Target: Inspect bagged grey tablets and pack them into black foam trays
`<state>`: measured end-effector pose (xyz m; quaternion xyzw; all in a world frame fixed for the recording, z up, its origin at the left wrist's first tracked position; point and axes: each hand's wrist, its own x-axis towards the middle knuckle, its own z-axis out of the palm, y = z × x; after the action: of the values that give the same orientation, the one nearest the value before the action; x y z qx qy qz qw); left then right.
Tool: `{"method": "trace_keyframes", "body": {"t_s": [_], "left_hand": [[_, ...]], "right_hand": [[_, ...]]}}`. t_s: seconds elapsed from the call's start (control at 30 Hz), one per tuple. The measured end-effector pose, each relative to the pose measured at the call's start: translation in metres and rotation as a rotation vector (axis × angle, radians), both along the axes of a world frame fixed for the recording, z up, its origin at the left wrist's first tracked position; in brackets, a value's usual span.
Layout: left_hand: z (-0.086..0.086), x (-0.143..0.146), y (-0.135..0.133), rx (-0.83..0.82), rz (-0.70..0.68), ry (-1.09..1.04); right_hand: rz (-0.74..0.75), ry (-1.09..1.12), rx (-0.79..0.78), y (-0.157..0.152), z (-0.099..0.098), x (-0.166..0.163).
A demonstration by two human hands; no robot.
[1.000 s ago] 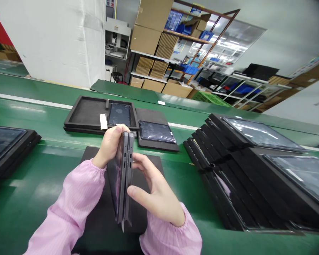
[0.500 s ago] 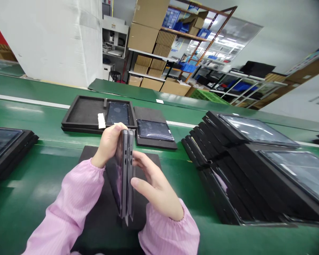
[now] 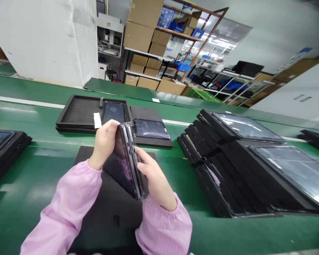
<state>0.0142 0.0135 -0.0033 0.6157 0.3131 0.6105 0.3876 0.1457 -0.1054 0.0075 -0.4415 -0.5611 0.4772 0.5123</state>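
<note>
Two tablets (image 3: 123, 164) are held on edge, pressed face to back, above a black foam pad (image 3: 106, 212) on the green bench. My left hand (image 3: 105, 143) grips them at the top left corner, its fingers partly hidden behind. My right hand (image 3: 154, 173) is closed on the right side, thumb on the edge near the ports. The near tablet shows a dark glossy screen tilted to the left. Beyond the hands lies a black foam tray (image 3: 81, 111) with another tablet (image 3: 114, 112) in its right compartment and a white paper slip (image 3: 97, 120) on its front rim.
A dark screen panel (image 3: 151, 128) lies on black foam past my hands. At the right stand stacks of black foam trays (image 3: 228, 170) with screens on top. Another foam-backed screen (image 3: 7, 148) sits at the left edge. Shelves with cardboard boxes (image 3: 140, 35) stand behind the bench.
The tablets have tipped, their lower end swinging to the right and upward, showing more of the near screen. My right hand has closed onto their side. The view has shifted slightly.
</note>
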Motion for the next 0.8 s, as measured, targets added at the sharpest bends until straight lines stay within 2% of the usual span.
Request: {"method": "trace_keyframes", "body": {"t_s": [0.43,0.5,0.57,0.63,0.7,0.77,0.8], "left_hand": [[-0.003,-0.001,0.009,0.036,0.095,-0.01],[-0.008,0.001,0.011,0.065,0.098,-0.042],[-0.02,0.003,0.013,0.077,0.17,-0.125],[-0.042,0.005,0.016,-0.085,0.315,-0.228],[-0.069,0.004,0.016,-0.401,0.402,-0.279],[-0.093,0.003,0.015,-0.645,0.325,-0.258],[-0.101,0.002,0.014,-0.716,0.256,-0.245]], "right_hand": [[-0.057,-0.109,0.077,-0.001,0.002,-0.005],[-0.068,-0.148,0.092,-0.003,0.003,-0.009],[-0.118,-0.217,0.076,-0.006,0.004,-0.014],[-0.209,-0.305,0.047,-0.013,0.006,-0.017],[-0.274,-0.369,0.031,-0.021,0.008,-0.018],[-0.265,-0.393,-0.003,-0.032,0.011,-0.018],[-0.242,-0.397,-0.034,-0.037,0.013,-0.018]]}}
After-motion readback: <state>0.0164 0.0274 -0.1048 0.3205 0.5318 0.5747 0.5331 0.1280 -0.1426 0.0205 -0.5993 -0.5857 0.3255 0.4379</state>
